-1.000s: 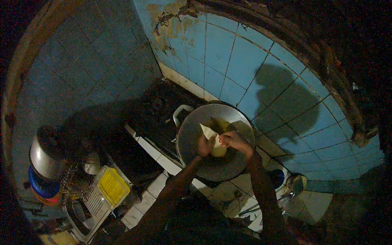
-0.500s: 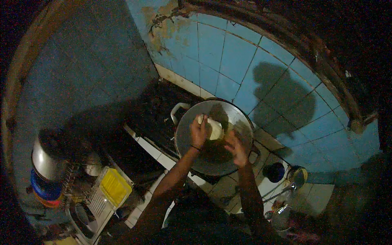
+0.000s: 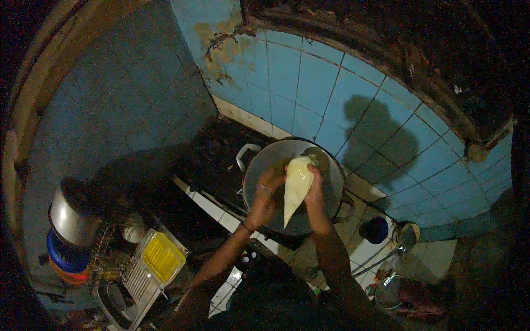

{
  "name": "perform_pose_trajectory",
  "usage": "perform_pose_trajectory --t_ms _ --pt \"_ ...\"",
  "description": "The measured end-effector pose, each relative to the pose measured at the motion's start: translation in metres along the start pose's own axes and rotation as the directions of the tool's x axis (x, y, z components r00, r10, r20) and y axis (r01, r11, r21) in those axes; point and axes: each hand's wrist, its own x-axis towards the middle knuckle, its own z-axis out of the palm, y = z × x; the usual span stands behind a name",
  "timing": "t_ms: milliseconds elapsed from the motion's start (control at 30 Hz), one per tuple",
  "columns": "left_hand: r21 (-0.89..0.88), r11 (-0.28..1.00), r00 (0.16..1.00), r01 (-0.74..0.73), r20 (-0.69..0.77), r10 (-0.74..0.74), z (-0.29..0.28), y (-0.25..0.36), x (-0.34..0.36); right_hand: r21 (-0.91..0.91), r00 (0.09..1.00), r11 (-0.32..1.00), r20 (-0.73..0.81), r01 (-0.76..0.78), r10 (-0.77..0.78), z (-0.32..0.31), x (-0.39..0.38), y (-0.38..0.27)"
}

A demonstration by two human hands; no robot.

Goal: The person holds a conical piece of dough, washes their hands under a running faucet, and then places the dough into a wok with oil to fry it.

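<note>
A cone-shaped, pale yellow filled piping bag (image 3: 298, 185) is over the wide metal pot (image 3: 255, 165), its narrow end pointing down toward me. My right hand (image 3: 314, 190) is closed around the bag's right side, near its wide end. My left hand (image 3: 267, 192) is just left of the bag; its fingers are smeared by motion, and I cannot tell whether they touch the bag. The pot's contents are dark and partly hidden by my hands and the bag.
The pot stands on a dark stove (image 3: 215, 149) beside a blue tiled wall (image 3: 309, 77). On the left are a metal pot (image 3: 72, 215), a blue bowl (image 3: 65, 252) and a yellow tray (image 3: 163, 256) at the sink (image 3: 118, 309). To the right sit a dark blue cup (image 3: 376, 230) and a ladle (image 3: 406, 238).
The bag has passed from my left hand to my right, its narrow end now hanging toward me. My left hand has come away to the bag's left side.
</note>
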Motion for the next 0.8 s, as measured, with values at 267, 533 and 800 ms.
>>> perform_pose_trajectory --t_ms 267,533,800 --pt "-0.111 0.957 0.963 0.268 0.021 -0.267 0.027 0.024 0.074 -0.287 0.968 0.925 0.039 0.249 -0.248 -0.072 0.057 0.013" --pt "-0.427 0.818 0.89 0.385 -0.064 -0.452 0.048 0.04 0.075 -0.352 0.974 0.916 -0.042 0.193 -0.222 0.06 -0.016 -0.022" --pt "-0.602 0.795 0.986 0.075 -0.072 -0.148 0.051 0.037 0.077 -0.933 0.873 0.339 -0.064 0.119 -0.484 0.02 0.014 -0.012"
